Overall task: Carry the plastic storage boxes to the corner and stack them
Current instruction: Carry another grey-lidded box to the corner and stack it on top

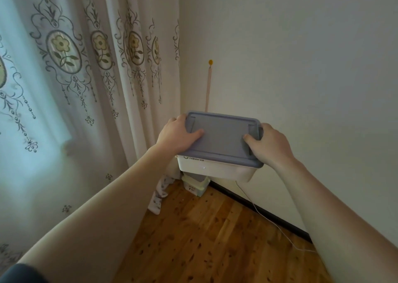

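Held: white storage box (215, 168) with grey lid, gripped at its ends by left hand (178, 135) and right hand (269, 145) | Position: airborne above corner stack (197, 183) | Progress: some boxes stacked; this one not yet placed

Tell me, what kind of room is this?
Probably a room in a home, maybe a bedroom. A flowered curtain hangs beside a plain wall, and the floor is wood. Both hands, left hand and right hand, hold a storage box above the corner.

The held box (217, 170) hides most of the stacked boxes (196, 186) below.
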Demonstrator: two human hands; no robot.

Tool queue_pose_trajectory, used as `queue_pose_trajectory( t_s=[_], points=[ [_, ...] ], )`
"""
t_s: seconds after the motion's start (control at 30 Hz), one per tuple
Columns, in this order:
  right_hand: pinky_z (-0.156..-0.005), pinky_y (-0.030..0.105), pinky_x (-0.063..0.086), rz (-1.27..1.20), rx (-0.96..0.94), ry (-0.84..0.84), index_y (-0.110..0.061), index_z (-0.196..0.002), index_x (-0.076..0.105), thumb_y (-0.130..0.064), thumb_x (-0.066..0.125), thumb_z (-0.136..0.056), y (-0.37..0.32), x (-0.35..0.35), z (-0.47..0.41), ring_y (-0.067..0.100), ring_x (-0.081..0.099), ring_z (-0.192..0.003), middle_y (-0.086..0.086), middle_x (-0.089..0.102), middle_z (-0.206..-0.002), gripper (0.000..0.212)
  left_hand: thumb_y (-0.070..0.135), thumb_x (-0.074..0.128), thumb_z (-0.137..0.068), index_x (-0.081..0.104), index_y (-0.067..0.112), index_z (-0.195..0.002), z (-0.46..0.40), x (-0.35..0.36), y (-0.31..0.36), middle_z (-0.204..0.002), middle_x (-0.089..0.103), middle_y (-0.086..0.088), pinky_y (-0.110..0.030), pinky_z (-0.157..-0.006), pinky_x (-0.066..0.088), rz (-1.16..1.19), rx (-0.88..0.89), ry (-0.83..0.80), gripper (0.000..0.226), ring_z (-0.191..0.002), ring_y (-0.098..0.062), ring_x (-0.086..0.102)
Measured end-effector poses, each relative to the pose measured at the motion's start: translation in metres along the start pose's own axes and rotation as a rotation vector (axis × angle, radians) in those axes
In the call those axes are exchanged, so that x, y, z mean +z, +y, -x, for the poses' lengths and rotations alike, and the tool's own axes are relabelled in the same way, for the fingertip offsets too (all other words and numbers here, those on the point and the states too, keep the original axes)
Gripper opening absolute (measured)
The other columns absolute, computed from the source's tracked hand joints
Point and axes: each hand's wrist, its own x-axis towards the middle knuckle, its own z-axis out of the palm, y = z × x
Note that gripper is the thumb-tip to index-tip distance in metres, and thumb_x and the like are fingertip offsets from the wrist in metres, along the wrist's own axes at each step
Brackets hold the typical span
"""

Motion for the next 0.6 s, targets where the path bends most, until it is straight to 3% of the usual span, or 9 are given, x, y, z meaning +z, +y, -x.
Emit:
queue_pose_trajectory(
  t_s=[0.2,0.37,0.5,0.6],
  points=[
    [-0.075,0.033,0.044,-0.022,0.008,-0.033,-0.009,-0.128,0.052,-0.048,0.057,-0.092,0.025,0.025,-0.085,0.029,0.059,-0.102,0.011,0.063,-0.117,0.053,0.065,0.06,-0.081,0.036,0.022,-0.145,-0.08,0.034,0.007,-0.13,0.051,-0.008,-0.032,-0.077,0.04,-0.058,-0.031,-0.009,0.081,-0.109,-0.027,0.054],
    [-0.073,0.031,0.039,-0.018,0.008,-0.052,-0.01,-0.126,0.053,-0.049,0.057,-0.09,0.036,0.043,-0.144,0.03,0.059,-0.101,0.011,0.064,-0.116,0.053,0.064,0.06,-0.082,0.039,0.02,-0.142,-0.133,0.058,0.0,-0.125,0.053,-0.007,-0.032,-0.074,0.039,-0.086,-0.045,-0.007,0.077,-0.093,-0.019,0.048],
    [-0.072,0.03,0.037,-0.026,0.006,-0.055,-0.01,-0.127,0.053,-0.048,0.057,-0.09,0.037,0.063,-0.179,0.025,0.055,-0.092,0.01,0.063,-0.115,0.053,0.062,0.061,-0.082,0.037,0.02,-0.144,-0.17,0.068,-0.012,-0.127,0.052,-0.008,-0.032,-0.076,0.039,-0.082,-0.051,-0.014,0.078,-0.102,-0.024,0.053],
    [-0.07,0.03,0.037,-0.027,0.014,-0.067,-0.012,-0.126,0.053,-0.048,0.057,-0.09,0.035,0.084,-0.205,0.022,0.05,-0.087,0.009,0.063,-0.113,0.051,0.062,0.061,-0.082,0.037,0.02,-0.144,-0.2,0.077,-0.029,-0.128,0.051,-0.008,-0.032,-0.075,0.039,-0.07,-0.05,-0.03,0.078,-0.097,-0.02,0.05]
  ],
)
